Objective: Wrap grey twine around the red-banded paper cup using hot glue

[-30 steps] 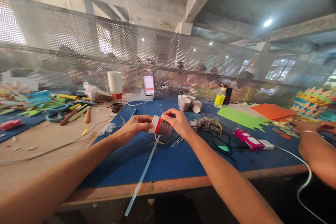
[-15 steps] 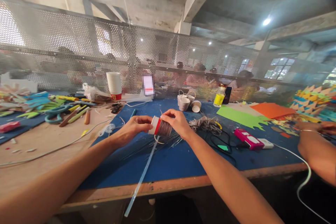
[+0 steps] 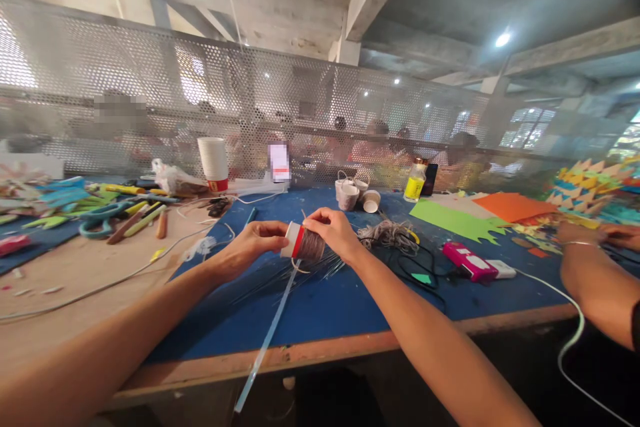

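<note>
Between my hands a paper cup [image 3: 311, 246] lies on its side, wrapped in grey-brown twine with a red band showing near its white end. My left hand [image 3: 253, 243] is closed on that white end, thumb and fingers pinching it. From the other side, my right hand [image 3: 334, 230] presses its fingertips together at the twine-wrapped part; a short end of twine sticks up beside them. A pale loop of cord hangs below the cup. Under it, a long translucent glue stick [image 3: 267, 340] reaches past the table's front edge. Loose grey twine [image 3: 387, 233] is heaped right of my right hand.
Small twine-wrapped cups [image 3: 349, 196] stand behind my hands, near a yellow-labelled bottle [image 3: 415, 181]. Stacked paper cups [image 3: 213, 161], scissors [image 3: 103, 219] and tools lie left. A pink device [image 3: 469, 261] with a white cable sits right, near another person's arm [image 3: 583, 260].
The whole scene has shifted slightly left in the view. My hands keep nearly the same grip on the cup, with only a slight change at the right fingertips.
</note>
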The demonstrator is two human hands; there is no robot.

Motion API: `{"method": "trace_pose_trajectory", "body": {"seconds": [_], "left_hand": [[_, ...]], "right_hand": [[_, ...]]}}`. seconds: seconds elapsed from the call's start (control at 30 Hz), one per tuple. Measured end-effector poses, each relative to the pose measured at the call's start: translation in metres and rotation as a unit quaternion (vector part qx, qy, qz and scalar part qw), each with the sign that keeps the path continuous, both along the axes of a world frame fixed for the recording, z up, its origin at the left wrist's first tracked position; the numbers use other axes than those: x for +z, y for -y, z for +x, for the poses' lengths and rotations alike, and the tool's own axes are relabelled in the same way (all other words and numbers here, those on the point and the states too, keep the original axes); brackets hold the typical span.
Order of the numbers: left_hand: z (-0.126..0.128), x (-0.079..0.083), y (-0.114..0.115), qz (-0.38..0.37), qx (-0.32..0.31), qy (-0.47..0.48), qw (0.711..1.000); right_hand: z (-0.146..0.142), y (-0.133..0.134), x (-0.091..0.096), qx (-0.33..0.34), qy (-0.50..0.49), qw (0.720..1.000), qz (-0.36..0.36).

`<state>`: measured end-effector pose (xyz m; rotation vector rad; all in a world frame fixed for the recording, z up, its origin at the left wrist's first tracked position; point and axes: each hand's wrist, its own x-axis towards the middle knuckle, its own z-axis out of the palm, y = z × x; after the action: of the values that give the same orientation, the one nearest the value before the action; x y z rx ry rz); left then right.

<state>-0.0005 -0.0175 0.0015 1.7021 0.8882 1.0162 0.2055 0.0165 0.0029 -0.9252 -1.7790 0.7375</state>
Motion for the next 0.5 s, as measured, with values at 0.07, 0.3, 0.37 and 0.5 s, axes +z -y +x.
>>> {"method": "trace_pose_trajectory", "body": {"seconds": [0.07, 0.3, 0.37, 0.5], "left_hand": [[-0.0001, 0.0002, 0.0001, 0.002, 0.003, -0.005, 1.000], [-0.0003, 0.0014, 0.0002, 0.002, -0.006, -0.009, 1.000], [0.0001, 0.0017, 0.0006, -0.004, -0.009, -0.004, 1.000], [0.0010, 0.0022, 0.0012, -0.013, -0.015, 0.010, 1.000]], "right_hand": [[0.0003, -0.0012, -0.0013, 0.001, -0.001, 1.000, 0.001], [-0.0001, -0.0041, -0.0044, 0.009, -0.005, 1.000, 0.000], [-0.0003, -0.0037, -0.0040, 0.009, -0.007, 1.000, -0.005], [-0.0002, -0.0029, -0.0035, 0.011, -0.009, 1.000, -0.008]]}}
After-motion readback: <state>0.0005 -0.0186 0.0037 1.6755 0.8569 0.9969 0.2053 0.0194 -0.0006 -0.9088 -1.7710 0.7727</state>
